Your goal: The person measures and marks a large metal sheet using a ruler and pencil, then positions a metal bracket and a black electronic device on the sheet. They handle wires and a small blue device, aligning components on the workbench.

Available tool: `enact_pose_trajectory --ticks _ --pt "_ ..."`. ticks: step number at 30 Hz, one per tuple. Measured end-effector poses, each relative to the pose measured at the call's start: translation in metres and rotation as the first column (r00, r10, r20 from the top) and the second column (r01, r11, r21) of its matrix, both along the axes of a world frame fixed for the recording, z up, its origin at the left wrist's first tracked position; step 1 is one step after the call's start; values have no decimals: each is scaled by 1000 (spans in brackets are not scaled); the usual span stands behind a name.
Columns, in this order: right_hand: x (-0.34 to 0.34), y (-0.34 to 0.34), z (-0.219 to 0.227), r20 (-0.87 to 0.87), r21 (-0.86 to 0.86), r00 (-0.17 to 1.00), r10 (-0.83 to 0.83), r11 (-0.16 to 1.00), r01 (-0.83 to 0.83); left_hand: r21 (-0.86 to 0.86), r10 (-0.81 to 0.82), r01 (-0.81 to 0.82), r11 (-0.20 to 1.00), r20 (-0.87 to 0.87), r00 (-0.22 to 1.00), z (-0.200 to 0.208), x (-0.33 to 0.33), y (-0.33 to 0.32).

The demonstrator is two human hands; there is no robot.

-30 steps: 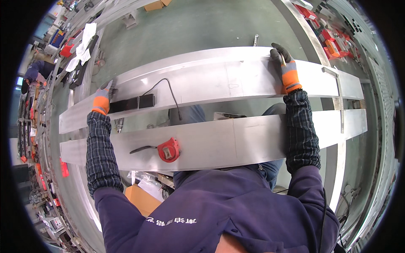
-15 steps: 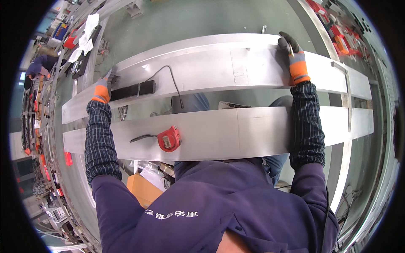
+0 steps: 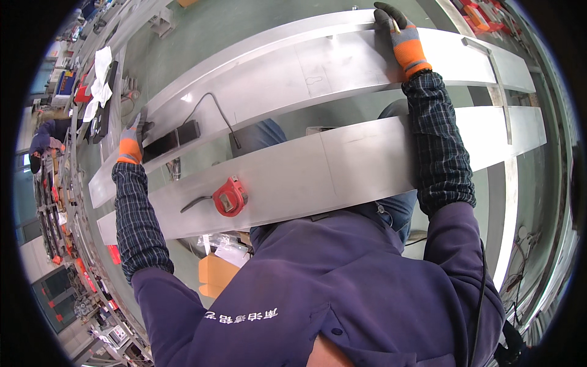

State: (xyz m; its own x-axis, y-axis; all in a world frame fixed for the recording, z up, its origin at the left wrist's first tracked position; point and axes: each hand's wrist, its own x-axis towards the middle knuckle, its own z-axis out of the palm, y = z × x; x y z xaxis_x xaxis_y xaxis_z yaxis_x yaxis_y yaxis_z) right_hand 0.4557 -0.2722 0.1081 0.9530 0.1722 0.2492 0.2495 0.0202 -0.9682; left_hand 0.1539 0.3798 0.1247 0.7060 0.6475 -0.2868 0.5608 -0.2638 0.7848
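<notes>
Two long silvery metal panels lie side by side across my front, a far panel (image 3: 269, 79) and a near panel (image 3: 367, 159). My left hand (image 3: 133, 136), in a grey and orange glove, grips the far panel's edge near its left end. My right hand (image 3: 400, 38), gloved alike, is closed over the same far edge further right; a thin pale stick shows at its fingers. Beside my left hand a black oblong device (image 3: 172, 139) with a bent cable (image 3: 223, 113) lies on the far panel. A red tape measure (image 3: 230, 197) with a dark strap rests on the near panel.
A thin metal bar (image 3: 498, 79) crosses both panels at the right. Below the near panel stands an open cardboard box (image 3: 217, 275). White cloth (image 3: 101, 79) hangs on a rack at the left. Another person (image 3: 46, 137) is at the far left; red boxes (image 3: 480, 18) stand at upper right.
My view has tilted, so both panels now slope up to the right in the picture. Both hands keep their hold on the far panel. The tape measure and black device stay on their panels.
</notes>
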Motion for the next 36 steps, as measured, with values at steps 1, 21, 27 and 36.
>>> enact_pose_trajectory --ticks 1,21,27,36 --pt "11 -6 -12 121 -83 992 -27 996 38 9 8 -8 1000 8 1000 -4 3 1" --pt "18 -16 -17 278 -325 956 -94 927 185 754 -403 617 224 -505 763 -7 -14 17" --pt "20 -17 -14 237 -343 968 -86 925 166 669 -401 609 425 -464 790 -11 -3 13" --pt "39 -19 -42 149 -135 987 -67 987 87 861 -42 269 430 -279 959 -1 -17 -19"
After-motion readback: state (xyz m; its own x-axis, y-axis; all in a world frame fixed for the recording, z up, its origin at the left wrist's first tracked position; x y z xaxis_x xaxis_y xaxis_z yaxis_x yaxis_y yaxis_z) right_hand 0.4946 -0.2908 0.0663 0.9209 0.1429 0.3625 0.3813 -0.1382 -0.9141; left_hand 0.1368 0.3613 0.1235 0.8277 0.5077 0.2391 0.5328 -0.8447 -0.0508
